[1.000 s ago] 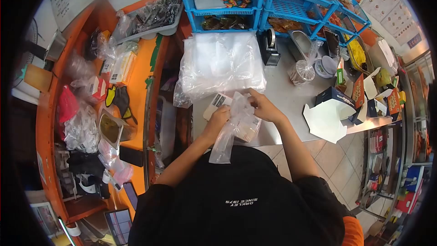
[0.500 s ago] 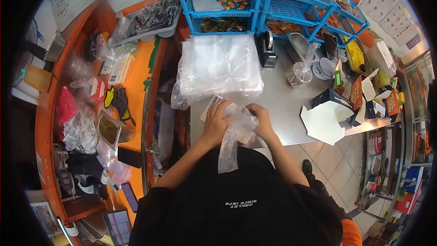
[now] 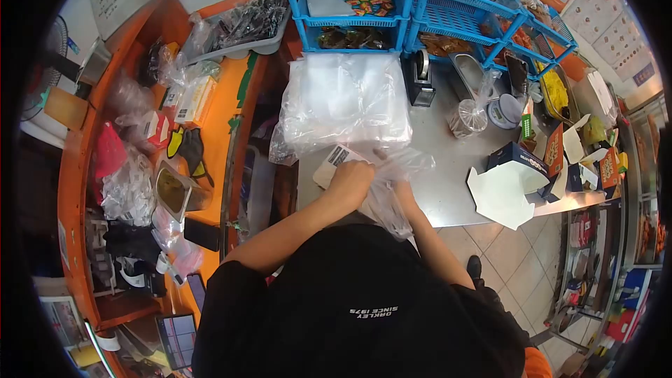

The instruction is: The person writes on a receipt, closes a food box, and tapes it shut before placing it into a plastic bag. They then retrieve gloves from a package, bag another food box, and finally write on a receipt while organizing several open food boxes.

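Note:
A clear plastic bag (image 3: 389, 204) hangs crumpled between my hands, in front of my chest at the edge of the steel table. My left hand (image 3: 352, 183) is closed in a fist at the bag's left side and grips its plastic. On the other side, my right hand (image 3: 402, 187) is mostly covered by the bag, so its fingers do not show. Just beyond my left hand lies a pale packet with a printed label (image 3: 338, 155). Touching it from behind is a thick stack of clear plastic bags (image 3: 346, 101).
Blue tiered baskets (image 3: 353, 22) stand behind the stack. A black tape dispenser (image 3: 421, 84) sits to their front. On the right are a knotted bag (image 3: 467, 117) and an opened takeaway box (image 3: 502, 192). The orange counter (image 3: 227, 108) at left carries gloves and a metal container (image 3: 175, 192).
My left hand has turned into a fist and shifted slightly right. The bag's loose end has swung from lower left to lower right, and its plastic now covers my right hand.

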`<act>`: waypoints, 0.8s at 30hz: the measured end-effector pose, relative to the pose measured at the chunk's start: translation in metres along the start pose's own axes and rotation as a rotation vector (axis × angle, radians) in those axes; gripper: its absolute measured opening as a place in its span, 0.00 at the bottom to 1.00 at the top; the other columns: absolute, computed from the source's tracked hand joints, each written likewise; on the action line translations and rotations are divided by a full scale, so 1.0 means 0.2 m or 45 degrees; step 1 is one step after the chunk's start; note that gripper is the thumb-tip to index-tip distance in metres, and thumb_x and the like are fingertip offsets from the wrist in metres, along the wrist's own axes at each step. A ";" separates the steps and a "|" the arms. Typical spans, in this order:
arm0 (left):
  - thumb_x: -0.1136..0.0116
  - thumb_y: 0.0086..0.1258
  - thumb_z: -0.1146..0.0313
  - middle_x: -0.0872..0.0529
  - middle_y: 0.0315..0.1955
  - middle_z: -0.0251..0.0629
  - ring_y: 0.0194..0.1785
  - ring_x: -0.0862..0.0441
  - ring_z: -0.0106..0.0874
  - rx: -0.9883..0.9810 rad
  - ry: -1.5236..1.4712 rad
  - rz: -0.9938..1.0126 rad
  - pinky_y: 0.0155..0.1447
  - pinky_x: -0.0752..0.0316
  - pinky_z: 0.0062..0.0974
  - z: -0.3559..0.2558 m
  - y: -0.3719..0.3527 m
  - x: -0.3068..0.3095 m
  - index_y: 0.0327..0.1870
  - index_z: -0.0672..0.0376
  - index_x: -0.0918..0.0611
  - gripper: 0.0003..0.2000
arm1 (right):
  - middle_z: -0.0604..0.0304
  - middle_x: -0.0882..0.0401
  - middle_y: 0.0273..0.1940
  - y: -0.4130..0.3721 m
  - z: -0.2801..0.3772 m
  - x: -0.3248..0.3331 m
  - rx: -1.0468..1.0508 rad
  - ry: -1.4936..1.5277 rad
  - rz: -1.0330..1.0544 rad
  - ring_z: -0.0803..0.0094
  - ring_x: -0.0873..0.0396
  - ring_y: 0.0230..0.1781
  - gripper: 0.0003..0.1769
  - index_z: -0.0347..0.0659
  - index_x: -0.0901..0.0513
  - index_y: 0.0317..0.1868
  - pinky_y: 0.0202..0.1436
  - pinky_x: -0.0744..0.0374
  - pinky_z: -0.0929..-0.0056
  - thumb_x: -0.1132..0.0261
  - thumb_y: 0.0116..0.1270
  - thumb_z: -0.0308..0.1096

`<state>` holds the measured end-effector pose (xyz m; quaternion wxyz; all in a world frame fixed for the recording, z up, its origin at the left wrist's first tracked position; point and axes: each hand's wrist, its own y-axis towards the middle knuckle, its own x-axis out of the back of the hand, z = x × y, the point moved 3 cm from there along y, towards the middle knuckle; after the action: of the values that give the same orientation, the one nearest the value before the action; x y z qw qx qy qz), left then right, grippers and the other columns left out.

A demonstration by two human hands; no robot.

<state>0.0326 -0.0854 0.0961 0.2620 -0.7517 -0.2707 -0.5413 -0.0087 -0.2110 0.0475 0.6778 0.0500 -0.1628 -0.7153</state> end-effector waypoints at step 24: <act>0.45 0.69 0.73 0.19 0.45 0.36 0.48 0.20 0.29 0.766 -2.425 0.030 0.53 0.23 0.28 0.12 -0.05 -0.41 0.48 0.62 0.21 0.09 | 0.47 0.30 0.52 -0.11 -0.02 0.03 -0.336 -0.162 -0.157 0.57 0.31 0.54 0.04 0.36 0.17 0.32 0.57 0.30 0.64 0.35 0.60 0.28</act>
<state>0.0198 -0.0715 0.0118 0.1206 -0.7772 -0.4861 0.3809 -0.0290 -0.2176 0.0375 0.6217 -0.0750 -0.1067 -0.7723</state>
